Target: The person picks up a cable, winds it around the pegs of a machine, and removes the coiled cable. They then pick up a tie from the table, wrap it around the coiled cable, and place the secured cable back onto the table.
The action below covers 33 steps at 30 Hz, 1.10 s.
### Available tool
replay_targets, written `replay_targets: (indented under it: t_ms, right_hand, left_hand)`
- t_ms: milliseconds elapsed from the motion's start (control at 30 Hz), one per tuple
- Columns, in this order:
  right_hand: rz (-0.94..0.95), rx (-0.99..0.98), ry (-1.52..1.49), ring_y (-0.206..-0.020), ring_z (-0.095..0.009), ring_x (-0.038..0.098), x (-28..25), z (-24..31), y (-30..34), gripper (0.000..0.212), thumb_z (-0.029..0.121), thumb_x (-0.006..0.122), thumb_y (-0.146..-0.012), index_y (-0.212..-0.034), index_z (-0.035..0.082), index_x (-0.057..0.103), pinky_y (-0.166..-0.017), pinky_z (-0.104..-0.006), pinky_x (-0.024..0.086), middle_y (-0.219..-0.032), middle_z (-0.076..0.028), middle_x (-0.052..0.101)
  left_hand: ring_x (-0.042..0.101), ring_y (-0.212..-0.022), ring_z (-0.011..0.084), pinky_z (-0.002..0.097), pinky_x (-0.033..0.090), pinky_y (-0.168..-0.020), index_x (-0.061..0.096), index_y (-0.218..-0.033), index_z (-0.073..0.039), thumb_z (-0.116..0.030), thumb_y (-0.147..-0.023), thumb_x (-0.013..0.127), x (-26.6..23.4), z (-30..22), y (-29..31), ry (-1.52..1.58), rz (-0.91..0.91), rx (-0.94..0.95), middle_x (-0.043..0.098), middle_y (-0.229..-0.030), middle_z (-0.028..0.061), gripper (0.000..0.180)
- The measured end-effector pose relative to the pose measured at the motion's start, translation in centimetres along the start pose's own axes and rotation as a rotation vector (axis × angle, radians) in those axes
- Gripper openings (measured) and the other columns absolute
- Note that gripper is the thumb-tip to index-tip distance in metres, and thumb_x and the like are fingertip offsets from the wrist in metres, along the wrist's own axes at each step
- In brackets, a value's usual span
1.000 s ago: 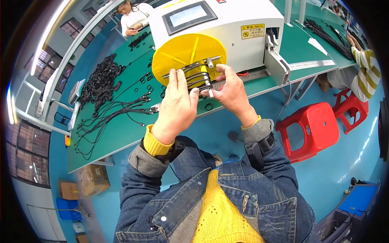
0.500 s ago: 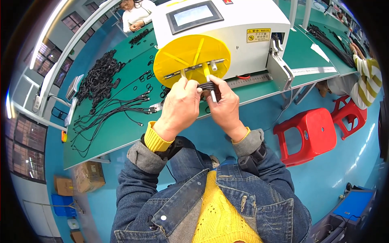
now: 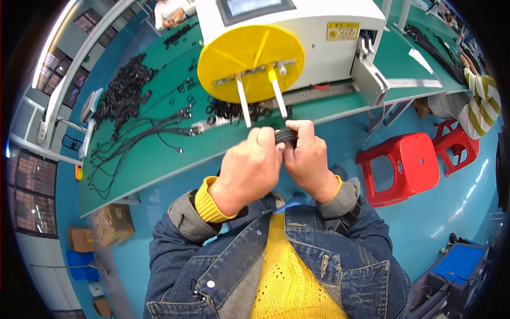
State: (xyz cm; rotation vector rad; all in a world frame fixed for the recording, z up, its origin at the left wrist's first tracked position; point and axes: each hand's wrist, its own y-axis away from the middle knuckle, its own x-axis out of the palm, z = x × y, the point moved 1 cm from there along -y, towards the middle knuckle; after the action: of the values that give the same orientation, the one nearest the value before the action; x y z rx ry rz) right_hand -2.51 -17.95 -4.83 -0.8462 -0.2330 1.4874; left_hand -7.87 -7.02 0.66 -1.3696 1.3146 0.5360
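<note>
A black coiled cable point(image 3: 286, 136) is gripped between my two hands, just off the table's front edge. My left hand point(image 3: 249, 167) closes on the coil's left side, thumb pressed against it. On the other side my right hand point(image 3: 309, 159) has its fingers wrapped round the coil. Beyond them stands a white winding machine point(image 3: 329, 58) with a round yellow disc point(image 3: 241, 53). Two pale pegs, a left one point(image 3: 243, 101) and a right one point(image 3: 278, 95), stick out from the disc with nothing on them. Much of the coil is hidden by my fingers.
On the green table point(image 3: 154, 165) lie loose black cables point(image 3: 135, 139), a heap of coiled cables point(image 3: 122, 90) and several small black rings point(image 3: 180, 87). Red stools point(image 3: 409, 167) stand at the right. Another person in a striped sleeve point(image 3: 481, 101) works at the far right.
Both hands have drawn the coiled cable off the machine's pegs and back toward my body. The pegs are now bare. My view has shifted slightly.
</note>
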Motion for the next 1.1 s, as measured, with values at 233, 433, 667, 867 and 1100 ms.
replay_targets:
  t_ms: [233,433,667,867,1100]
  right_hand:
    - [0.64,0.011,0.097,-0.068,-0.039,0.058,1.8,-6.5,6.5,0.019,-0.004,0.051,-0.07,-0.088,0.0,0.045,-0.056,-0.0429,0.046,-0.071,-0.02,0.058]
    - [0.562,-0.009,-0.173,-0.062,-0.04,0.057,2.4,-6.2,7.2,0.013,0.004,0.05,-0.076,-0.084,0.0,0.04,-0.052,-0.0459,0.045,-0.065,-0.021,0.057]
    - [0.706,-0.009,0.038,-0.061,-0.039,0.057,2.9,-6.3,8.1,0.016,0.012,0.05,-0.08,-0.082,0.0,0.04,-0.051,-0.0463,0.044,-0.061,-0.019,0.057]
    - [0.791,-0.106,0.084,-0.06,-0.038,0.057,2.4,-6.0,7.7,0.018,0.015,0.053,-0.078,-0.079,0.0,0.043,-0.051,-0.045,0.045,-0.061,-0.019,0.057]
    - [0.785,-0.088,0.032,-0.059,-0.032,0.06,3.0,-5.3,6.5,0.015,0.011,0.057,-0.072,-0.078,0.0,0.048,-0.051,-0.0379,0.045,-0.064,-0.016,0.059]
  left_hand:
    - [0.06,-0.072,0.0304,0.0369,0.049,-0.059,0.049,-0.091,0.003,-0.032,-0.088,0.048,7.7,6.1,4.1,0.553,0.521,-0.468,0.058,-0.087,0.018,0.035]
    - [0.061,-0.081,0.0172,0.0288,0.052,-0.065,0.054,-0.103,0.0,-0.045,-0.091,0.041,8.5,4.9,5.3,1.58,0.686,-0.925,0.061,-0.094,0.0103,0.048]
    - [0.06,-0.063,0.0159,0.0255,0.052,-0.052,0.054,-0.097,0.004,-0.044,-0.089,0.047,7.4,5.2,5.0,1.435,0.898,-0.959,0.061,-0.076,0.0106,0.05]
    - [0.056,-0.05,0.0126,0.0236,0.046,-0.045,0.058,-0.09,0.001,-0.036,-0.083,0.06,9.1,6.4,5.7,1.398,1.073,-0.875,0.059,-0.069,0.0069,0.037]
    - [0.05,-0.045,0.0102,0.0232,0.039,-0.04,0.058,-0.079,0.0,-0.028,-0.073,0.071,10.2,7.7,5.9,0.994,0.975,-0.434,0.054,-0.06,0.0029,0.031]
